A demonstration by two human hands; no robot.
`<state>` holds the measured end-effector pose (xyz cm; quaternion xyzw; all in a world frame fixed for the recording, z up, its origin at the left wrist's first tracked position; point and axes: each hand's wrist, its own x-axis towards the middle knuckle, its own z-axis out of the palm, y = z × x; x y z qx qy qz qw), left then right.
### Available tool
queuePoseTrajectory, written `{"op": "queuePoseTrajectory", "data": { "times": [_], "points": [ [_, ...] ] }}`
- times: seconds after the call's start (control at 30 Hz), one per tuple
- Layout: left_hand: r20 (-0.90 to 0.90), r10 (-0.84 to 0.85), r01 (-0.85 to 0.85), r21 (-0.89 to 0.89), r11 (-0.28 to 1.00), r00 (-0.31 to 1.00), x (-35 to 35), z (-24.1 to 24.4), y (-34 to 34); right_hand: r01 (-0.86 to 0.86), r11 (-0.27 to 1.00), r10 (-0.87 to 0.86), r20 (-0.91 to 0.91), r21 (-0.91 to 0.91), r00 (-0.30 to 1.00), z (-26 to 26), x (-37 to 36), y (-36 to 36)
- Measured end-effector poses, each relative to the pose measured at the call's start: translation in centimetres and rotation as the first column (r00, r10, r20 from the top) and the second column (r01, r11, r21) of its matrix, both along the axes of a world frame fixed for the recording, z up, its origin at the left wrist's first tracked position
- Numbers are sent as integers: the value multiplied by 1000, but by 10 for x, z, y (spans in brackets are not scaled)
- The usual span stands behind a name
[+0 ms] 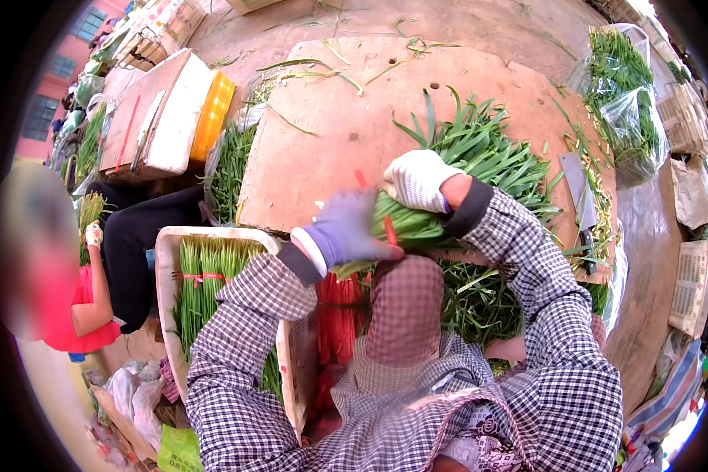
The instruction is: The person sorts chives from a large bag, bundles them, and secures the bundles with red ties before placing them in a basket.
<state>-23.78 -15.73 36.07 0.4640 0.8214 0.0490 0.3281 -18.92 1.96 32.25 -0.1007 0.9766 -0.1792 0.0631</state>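
Observation:
A bunch of long-leaved greens (410, 218), chive-like, lies at the near edge of a wooden board (318, 141), its leafy tops fanning to the far right. A red tie (389, 231) crosses the bunch, and another bit of red strip (360, 178) sticks up by the gloves. My right hand (422, 180), in a white striped knit glove, curls its fingers over the bunch from above. At the bunch's left end is my left hand (354, 227) in a purple glove, blurred, its thumb near the tie. Whether it grips the strip is hidden.
A cleaver (581, 192) lies among trimmings on the board's right. To the left, a white crate (164, 295) holds red-tied green bunches. Red strips (336, 318) hang beside my knee. Bagged greens (625, 106) stand far right; a seated co-worker (94, 295) is at left.

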Motion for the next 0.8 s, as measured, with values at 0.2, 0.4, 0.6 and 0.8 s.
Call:
{"op": "queuePoseTrajectory", "data": {
  "times": [0.2,0.4,0.6,0.8],
  "points": [
    [94,94,-106,133,985,991,22,-8,-10,-51,989,66,105,-141,992,12,9,5],
    [23,89,-92,230,969,996,24,-22,-19,-59,997,56,74,43,996,23,-36,-6],
    [54,130,-139,226,964,990,23,-19,-16,-92,988,115,204,-120,972,1,-51,-30],
    [57,133,-144,276,950,989,22,-30,-21,-75,985,107,208,-156,972,-11,-55,-39]
  ]
}}
